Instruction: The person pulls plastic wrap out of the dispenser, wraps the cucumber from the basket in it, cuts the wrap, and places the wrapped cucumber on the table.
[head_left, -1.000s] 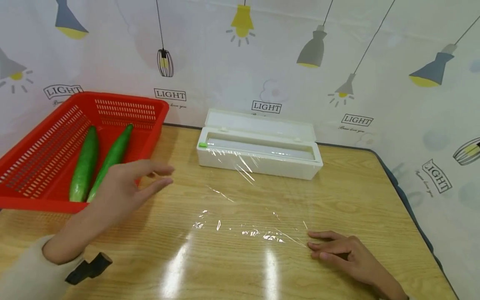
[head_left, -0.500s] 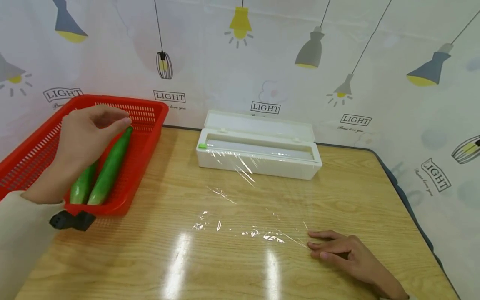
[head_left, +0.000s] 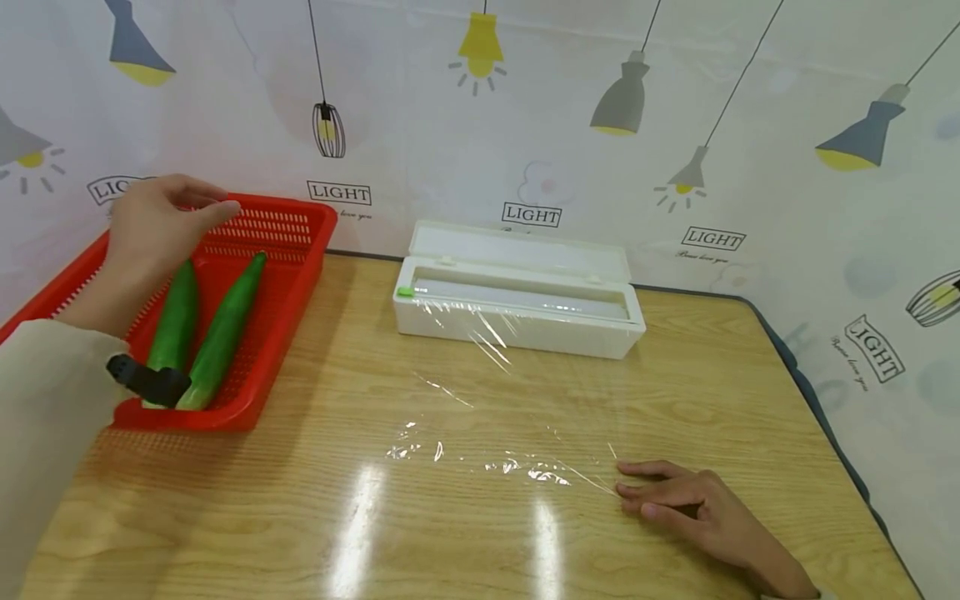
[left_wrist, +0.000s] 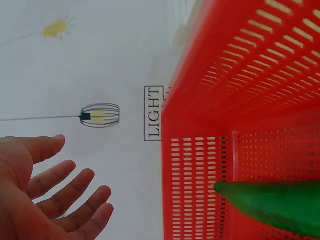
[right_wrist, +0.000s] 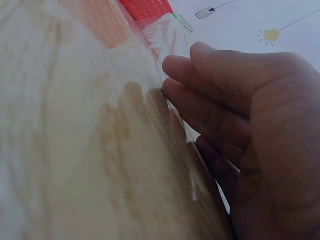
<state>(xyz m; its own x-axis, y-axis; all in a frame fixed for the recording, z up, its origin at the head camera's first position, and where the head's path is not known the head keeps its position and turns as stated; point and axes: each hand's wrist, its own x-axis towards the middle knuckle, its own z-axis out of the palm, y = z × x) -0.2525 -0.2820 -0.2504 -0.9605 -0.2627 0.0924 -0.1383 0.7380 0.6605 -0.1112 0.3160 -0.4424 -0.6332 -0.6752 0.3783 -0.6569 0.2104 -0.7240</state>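
My left hand (head_left: 153, 225) is above the red plastic basket (head_left: 251, 408), its fingers loosely bent and holding nothing. Two green cucumbers, a left one (head_left: 177, 312) and a right one (head_left: 225, 333), lie side by side inside. In the left wrist view, the hand (left_wrist: 55, 205) has its fingers spread, apart from the cucumber (left_wrist: 275, 202). On the table, my right hand (head_left: 690, 504) rests its fingertips at the near right corner of a sheet of clear cling film (head_left: 547, 477). The film stretches forward from a white cling film dispenser (head_left: 517, 332).
The dispenser's lid (head_left: 517, 250) stands raised at the back, and a green slider (head_left: 406, 292) sits at the left end of its front edge. Behind the wooden table (head_left: 720, 375) hangs a backdrop (head_left: 450, 167) printed with lamps.
My left hand has gone from the basket's near right side to above its left part, rising slightly in the last half second. The right hand has stayed at the film's corner.
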